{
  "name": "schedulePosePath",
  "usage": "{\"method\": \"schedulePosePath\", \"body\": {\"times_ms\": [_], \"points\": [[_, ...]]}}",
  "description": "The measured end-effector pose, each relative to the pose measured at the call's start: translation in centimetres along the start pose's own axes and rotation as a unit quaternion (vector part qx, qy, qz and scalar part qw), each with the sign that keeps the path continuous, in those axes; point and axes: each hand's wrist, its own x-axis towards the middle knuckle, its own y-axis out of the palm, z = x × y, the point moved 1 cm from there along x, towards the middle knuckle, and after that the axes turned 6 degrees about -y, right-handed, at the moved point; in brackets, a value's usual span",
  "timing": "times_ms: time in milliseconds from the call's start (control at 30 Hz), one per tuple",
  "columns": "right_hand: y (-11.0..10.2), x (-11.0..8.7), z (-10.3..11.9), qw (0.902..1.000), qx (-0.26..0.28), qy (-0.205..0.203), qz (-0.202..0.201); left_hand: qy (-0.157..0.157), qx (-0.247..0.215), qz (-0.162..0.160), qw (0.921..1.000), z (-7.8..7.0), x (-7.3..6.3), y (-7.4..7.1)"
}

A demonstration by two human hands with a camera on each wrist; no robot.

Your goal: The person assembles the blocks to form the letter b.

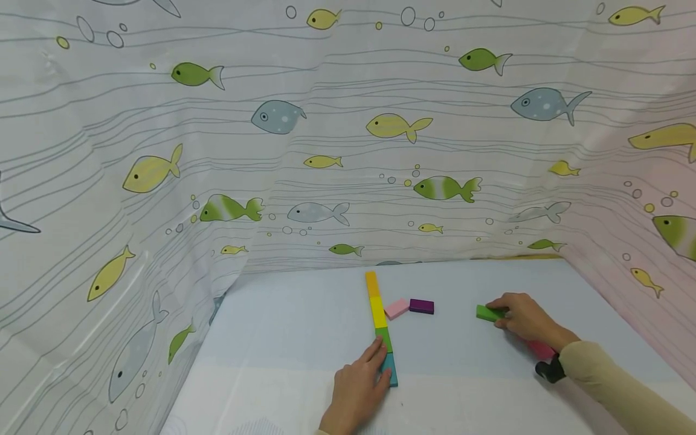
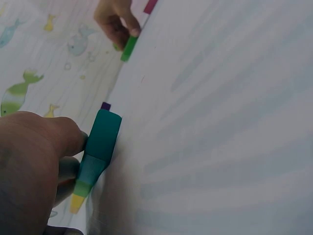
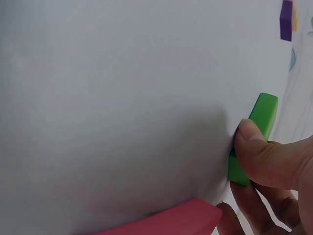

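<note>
A straight row on the table runs from an orange block point(image 1: 372, 284) through a yellow block point(image 1: 377, 312) and a green block point(image 1: 386, 343) to a teal block point(image 1: 393, 371). My left hand point(image 1: 356, 383) rests on the row's near end, fingers at the green block and thumb on the teal one. To the right, my right hand point(image 1: 523, 317) pinches another green block point(image 3: 265, 113) between thumb and fingers. Under the thumb shows a darker green part; whether it is a separate block I cannot tell. Close to the right wrist lies a crimson block point(image 1: 540, 348).
A pink block point(image 1: 397, 309) sits at an angle beside the yellow one, its far end near a purple block point(image 1: 422, 306). Fish-patterned curtain point(image 1: 348, 181) encloses the white table point(image 1: 272, 338) at the back and sides. A black device point(image 1: 550, 370) is at the right wrist.
</note>
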Motion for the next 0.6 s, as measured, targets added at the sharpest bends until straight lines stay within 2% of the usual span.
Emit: {"method": "schedulePosePath", "body": {"times_ms": [600], "points": [[1.1, 1.7, 2.0, 0.9994, 0.002, -0.027, 0.023, -0.001, -0.003, 0.005, 1.0, -0.1, 0.0, -0.1]]}}
